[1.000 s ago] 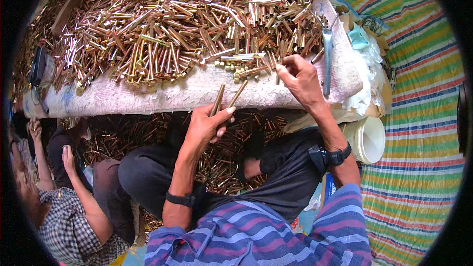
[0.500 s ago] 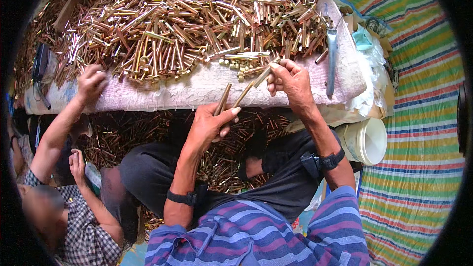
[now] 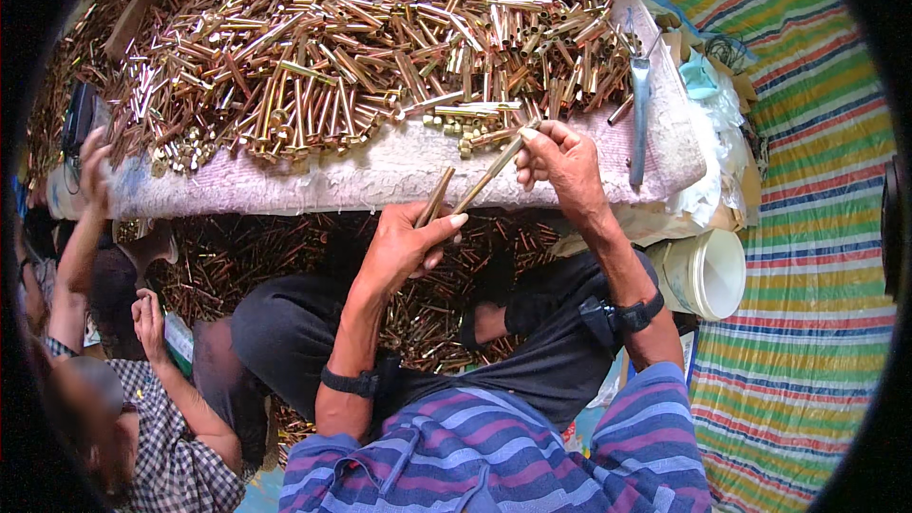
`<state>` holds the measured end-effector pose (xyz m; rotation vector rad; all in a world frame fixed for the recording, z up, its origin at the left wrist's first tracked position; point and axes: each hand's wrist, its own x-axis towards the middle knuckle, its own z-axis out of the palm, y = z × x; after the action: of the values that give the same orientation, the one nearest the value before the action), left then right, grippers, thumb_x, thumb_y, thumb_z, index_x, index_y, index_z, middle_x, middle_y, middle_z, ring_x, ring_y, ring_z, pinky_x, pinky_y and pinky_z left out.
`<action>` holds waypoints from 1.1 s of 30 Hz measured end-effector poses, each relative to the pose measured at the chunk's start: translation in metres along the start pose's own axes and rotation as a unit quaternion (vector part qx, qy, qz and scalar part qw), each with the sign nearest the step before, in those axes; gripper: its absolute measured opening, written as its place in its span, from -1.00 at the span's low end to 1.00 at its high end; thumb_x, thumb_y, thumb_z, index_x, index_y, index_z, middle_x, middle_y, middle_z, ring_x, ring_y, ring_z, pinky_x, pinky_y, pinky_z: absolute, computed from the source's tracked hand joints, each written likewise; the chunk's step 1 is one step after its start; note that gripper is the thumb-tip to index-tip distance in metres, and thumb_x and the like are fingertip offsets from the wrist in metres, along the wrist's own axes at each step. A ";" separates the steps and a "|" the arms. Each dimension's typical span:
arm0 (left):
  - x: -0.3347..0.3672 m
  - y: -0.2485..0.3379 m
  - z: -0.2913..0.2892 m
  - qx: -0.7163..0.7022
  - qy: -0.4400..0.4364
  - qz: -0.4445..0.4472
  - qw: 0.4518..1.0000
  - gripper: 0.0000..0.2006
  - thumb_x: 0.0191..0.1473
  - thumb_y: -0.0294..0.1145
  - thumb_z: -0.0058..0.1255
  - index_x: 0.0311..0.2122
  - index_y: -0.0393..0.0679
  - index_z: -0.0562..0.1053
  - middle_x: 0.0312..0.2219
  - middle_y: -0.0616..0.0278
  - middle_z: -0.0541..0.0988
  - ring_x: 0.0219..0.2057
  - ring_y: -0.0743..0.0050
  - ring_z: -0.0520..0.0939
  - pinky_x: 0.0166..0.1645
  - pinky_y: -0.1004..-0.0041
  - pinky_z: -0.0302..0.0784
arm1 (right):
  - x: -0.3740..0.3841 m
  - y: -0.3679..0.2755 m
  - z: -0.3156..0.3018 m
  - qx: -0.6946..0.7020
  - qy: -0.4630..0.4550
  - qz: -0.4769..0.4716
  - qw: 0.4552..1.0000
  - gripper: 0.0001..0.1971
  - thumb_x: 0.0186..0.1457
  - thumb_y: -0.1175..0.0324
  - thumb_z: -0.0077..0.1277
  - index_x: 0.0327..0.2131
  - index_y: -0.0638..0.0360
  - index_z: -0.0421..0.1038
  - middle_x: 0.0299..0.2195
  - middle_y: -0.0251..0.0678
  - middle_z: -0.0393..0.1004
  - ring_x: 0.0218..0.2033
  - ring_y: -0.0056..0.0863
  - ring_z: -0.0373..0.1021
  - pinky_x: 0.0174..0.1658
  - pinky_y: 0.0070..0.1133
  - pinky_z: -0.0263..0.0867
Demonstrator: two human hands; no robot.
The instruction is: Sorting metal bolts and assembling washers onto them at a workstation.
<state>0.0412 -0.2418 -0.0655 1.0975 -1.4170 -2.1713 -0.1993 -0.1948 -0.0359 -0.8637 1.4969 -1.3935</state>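
My left hand (image 3: 407, 239) is closed round a few thin brass-coloured metal bolts (image 3: 436, 196), whose ends stick up past the thumb. One bolt (image 3: 467, 200) slants up to the right, between thumb and finger. Above it my right hand (image 3: 560, 161) pinches a grey-gold metal sleeve (image 3: 501, 163), in line with that bolt; its lower end meets or overlaps the bolt's upper end. Both hands are held at the near edge of a cloth-covered table (image 3: 351, 176). Small brass-coloured nuts (image 3: 465, 125) lie just beyond the sleeve.
A large heap of bolts and sleeves (image 3: 380, 38) covers the table. A blue-handled tool (image 3: 638, 119) lies at its right end, with a white bucket (image 3: 717, 274) below. More metal pieces (image 3: 223, 261) lie underneath. At left a co-worker's raised hand (image 3: 93, 171) is near the table edge.
My right hand's sleeve has come down in line with the slanted bolt, so the two now meet. The co-worker's raised hand has moved left, away from the nuts.
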 end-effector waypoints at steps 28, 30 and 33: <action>0.005 -0.007 -0.006 -0.034 0.042 0.015 0.998 -0.76 0.14 -0.27 0.16 -0.45 -0.22 0.51 -0.79 0.49 0.31 -0.82 0.79 0.22 -0.75 0.62 -0.04 | 0.018 0.035 0.004 -0.467 0.051 -0.170 0.866 -0.72 0.07 0.31 0.17 -0.25 0.38 0.52 -0.48 -0.06 0.54 -0.53 -0.42 0.45 -0.41 -0.48 0.35; 0.005 -0.007 -0.006 -0.032 0.047 0.018 0.998 -0.76 0.14 -0.27 0.16 -0.45 -0.23 0.51 -0.79 0.49 0.30 -0.82 0.79 0.22 -0.75 0.62 -0.04 | 0.019 0.039 -0.004 -0.472 0.046 -0.206 0.856 -0.73 0.07 0.33 0.17 -0.25 0.38 0.51 -0.48 -0.07 0.55 -0.52 -0.42 0.46 -0.40 -0.47 0.36; 0.004 -0.007 -0.007 -0.036 0.042 0.014 0.998 -0.77 0.14 -0.28 0.17 -0.45 -0.23 0.51 -0.77 0.48 0.33 -0.81 0.80 0.25 -0.75 0.62 -0.03 | 0.010 0.031 -0.005 -0.407 0.033 -0.176 0.896 -0.76 0.05 0.35 0.12 -0.28 0.36 0.47 -0.46 -0.01 0.54 -0.43 -0.19 0.53 -0.33 -0.38 0.40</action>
<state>0.0448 -0.2458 -0.0756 1.1211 -1.3017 -2.1135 -0.2055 -0.1984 -0.0685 -1.6805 2.0921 -1.0053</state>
